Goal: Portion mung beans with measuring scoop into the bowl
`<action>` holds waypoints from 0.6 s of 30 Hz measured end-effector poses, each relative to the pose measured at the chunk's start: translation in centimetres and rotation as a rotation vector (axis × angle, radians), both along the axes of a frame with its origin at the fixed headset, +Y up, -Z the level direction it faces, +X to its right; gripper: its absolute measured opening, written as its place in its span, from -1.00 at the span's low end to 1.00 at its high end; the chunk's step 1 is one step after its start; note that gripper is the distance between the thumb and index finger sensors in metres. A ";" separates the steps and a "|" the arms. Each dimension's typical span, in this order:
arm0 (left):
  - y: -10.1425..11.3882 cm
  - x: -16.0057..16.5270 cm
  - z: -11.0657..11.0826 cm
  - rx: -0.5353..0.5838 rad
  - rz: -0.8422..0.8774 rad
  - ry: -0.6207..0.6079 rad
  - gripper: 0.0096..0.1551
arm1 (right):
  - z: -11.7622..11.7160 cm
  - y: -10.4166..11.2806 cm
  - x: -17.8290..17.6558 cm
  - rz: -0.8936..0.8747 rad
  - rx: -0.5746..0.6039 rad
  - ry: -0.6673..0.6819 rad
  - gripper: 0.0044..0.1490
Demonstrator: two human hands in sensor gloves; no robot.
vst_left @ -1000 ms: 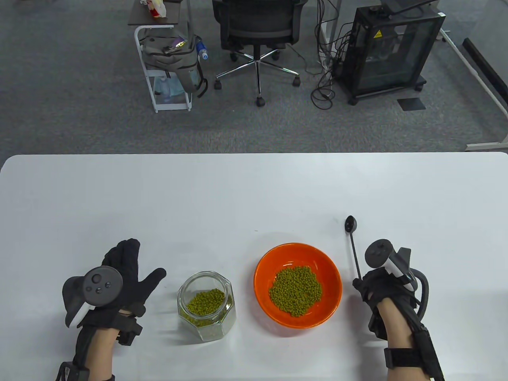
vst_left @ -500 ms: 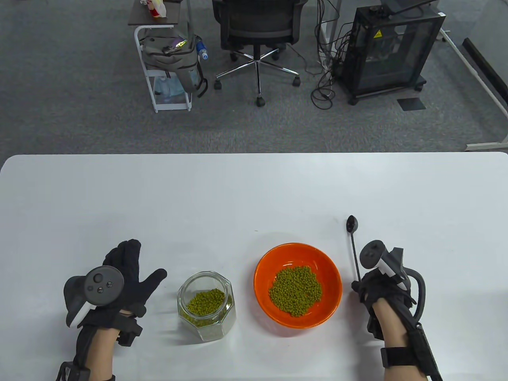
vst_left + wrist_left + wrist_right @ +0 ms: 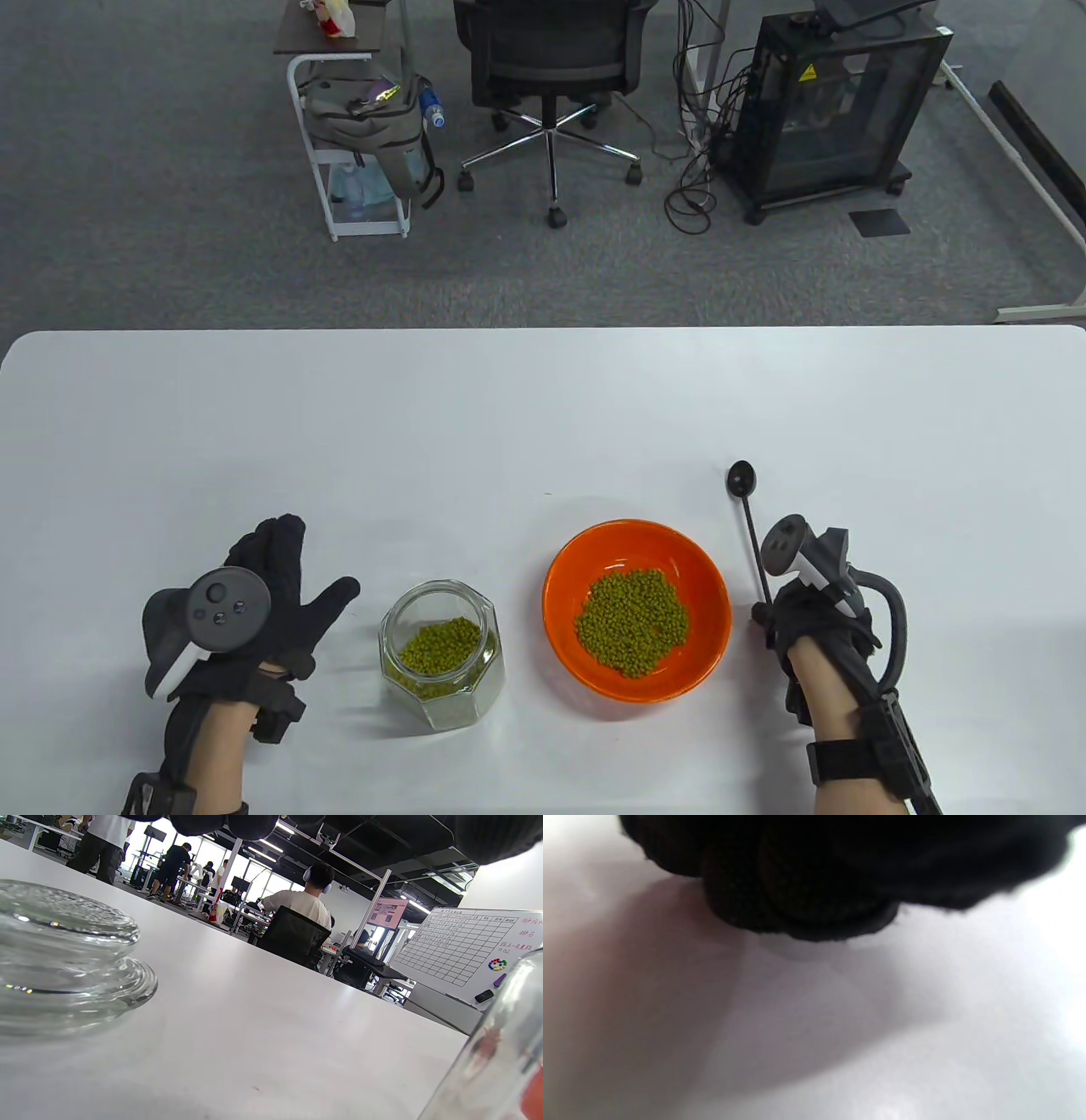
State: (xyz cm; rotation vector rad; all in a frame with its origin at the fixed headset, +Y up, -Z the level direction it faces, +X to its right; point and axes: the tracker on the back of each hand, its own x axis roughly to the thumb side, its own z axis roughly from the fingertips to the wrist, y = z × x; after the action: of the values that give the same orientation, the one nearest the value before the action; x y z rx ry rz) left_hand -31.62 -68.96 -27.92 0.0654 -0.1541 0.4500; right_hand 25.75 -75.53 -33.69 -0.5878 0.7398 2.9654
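An orange bowl [image 3: 567, 567] holds a heap of mung beans [image 3: 632, 624] near the table's front. To its left stands an open glass jar [image 3: 443, 711] with more mung beans [image 3: 439, 645] inside. A black measuring scoop [image 3: 742, 479] lies right of the bowl, cup pointing away. My right hand [image 3: 785, 615] grips the near end of its handle. In the right wrist view only dark blurred fingers [image 3: 797, 899] over the white table show. My left hand [image 3: 288, 577] rests flat left of the jar, fingers spread and holding nothing.
In the left wrist view a glass lid [image 3: 63, 955] lies on the table [image 3: 263, 1035] at the left, and the jar's wall [image 3: 500, 1052] fills the right edge. The lid does not show in the table view. An office chair [image 3: 551, 68] and a cart [image 3: 352, 127] stand beyond the table.
The scoop's cup has swung a little to the left and turned. My right hand has shifted slightly left with its tracker tilting. The left hand has barely moved.
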 end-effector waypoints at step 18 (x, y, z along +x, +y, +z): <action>-0.1 0.2 -0.1 -0.021 -0.010 -0.003 0.23 | 0.2 -0.8 1.6 -0.125 -0.053 -0.053 -0.38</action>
State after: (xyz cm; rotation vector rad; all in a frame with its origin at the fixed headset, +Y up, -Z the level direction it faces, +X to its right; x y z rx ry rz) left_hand -31.44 -69.08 -27.99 0.0432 -0.1530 0.4414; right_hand 27.32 -76.31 -33.49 -0.5977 0.8204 2.8129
